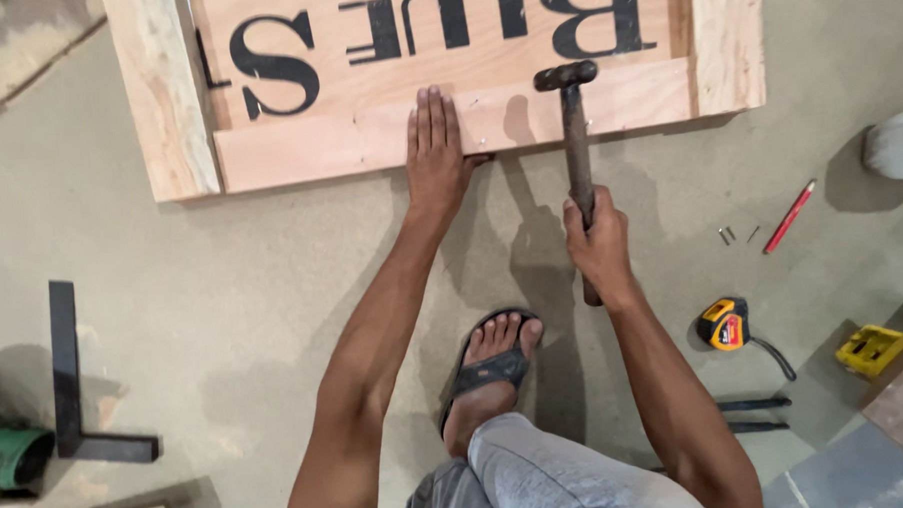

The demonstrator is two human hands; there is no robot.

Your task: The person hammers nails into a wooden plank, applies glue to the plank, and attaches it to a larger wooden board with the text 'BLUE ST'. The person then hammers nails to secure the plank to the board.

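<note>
A wooden panel (348, 142) with large black lettering lies flat on the floor at the top of the head view. My left hand (435, 149) presses flat on the panel's lower plank, fingers together and pointing away from me. My right hand (597, 241) grips the wooden handle of a hammer (573, 130). The hammer's dark metal head hovers over the same plank, just right of my left hand. My sandalled foot (491, 368) rests on the floor between my arms.
A black steel square (68, 388) lies at the left beside a green cylinder (8, 455). On the right are a red pencil (789, 217), a few loose nails (728, 235), a yellow tape measure (725, 324) and a yellow tool (873, 348).
</note>
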